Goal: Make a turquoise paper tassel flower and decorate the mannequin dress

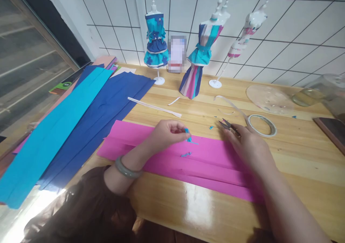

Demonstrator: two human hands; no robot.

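Observation:
My left hand (172,132) pinches a small teal paper piece (188,135) between thumb and fingertips, just over a pink paper sheet (161,164). Under it, thin teal scraps (186,154) lie on the pink paper. My right hand (246,142) is closed round small dark thread snips (229,125), their two pointed blades apart and aimed to the left. The snips are over the wood beyond the pink sheet's far edge. Close to the blades are tiny blue scraps (211,127). A roll of white tape (262,125) lies right beside my right hand, its loose end curling away.
Turquoise paper (61,128) and dark blue paper (107,106) lie at the left. Small dressed mannequins (156,38) stand along the tiled wall, near a blurred upright phone-like object (177,54). A clear plastic dish (269,98) and a jar (318,92) are at the right. White strips (154,107) lie mid-table.

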